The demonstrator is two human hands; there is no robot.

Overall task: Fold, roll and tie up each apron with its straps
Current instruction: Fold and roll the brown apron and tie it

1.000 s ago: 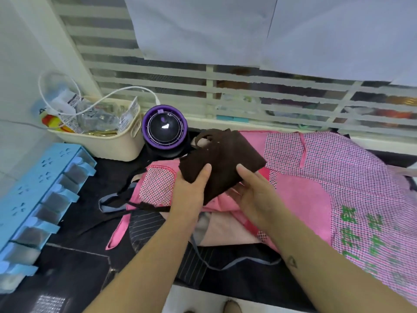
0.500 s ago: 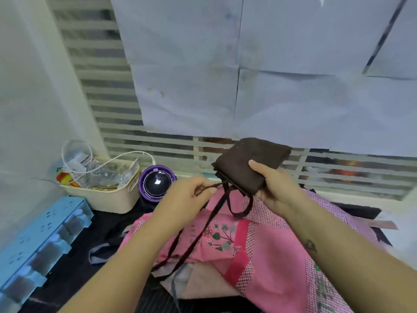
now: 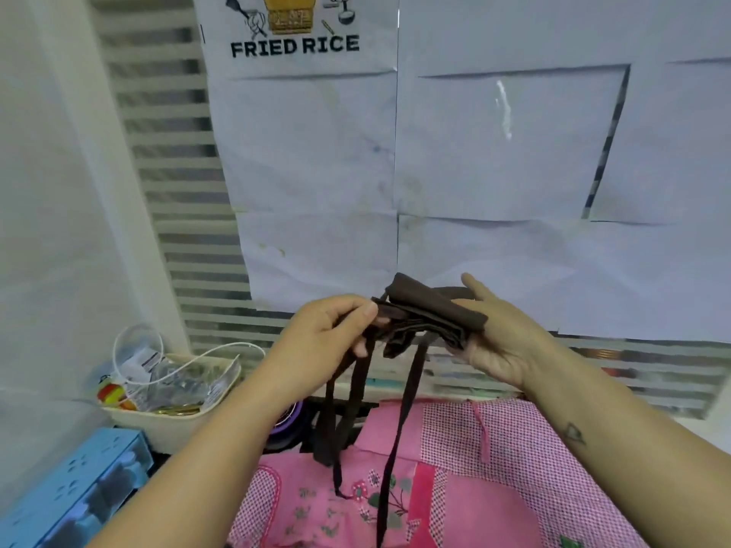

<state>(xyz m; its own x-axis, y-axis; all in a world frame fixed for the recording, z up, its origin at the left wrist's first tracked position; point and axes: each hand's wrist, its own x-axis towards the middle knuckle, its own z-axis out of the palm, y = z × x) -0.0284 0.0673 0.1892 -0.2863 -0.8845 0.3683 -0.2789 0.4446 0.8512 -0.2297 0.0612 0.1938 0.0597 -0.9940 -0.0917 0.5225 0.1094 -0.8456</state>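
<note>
1. Our left hand (image 3: 332, 334) pinches the straps (image 3: 407, 409) beside the folded brown apron (image 3: 431, 308); they dangle onto the pink apron (image 3: 466, 492).
2. Our right hand (image 3: 504, 344) grips that bundle aloft, fingers curled underneath.

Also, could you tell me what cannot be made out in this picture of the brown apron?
All in the head view:
1. Fingers of the right hand: hidden behind the brown apron.
2. Ends of the straps: one runs off the bottom edge.
3. Purple device: mostly hidden by the left forearm.
4. Contents of the basket: too small and blurred.
</note>
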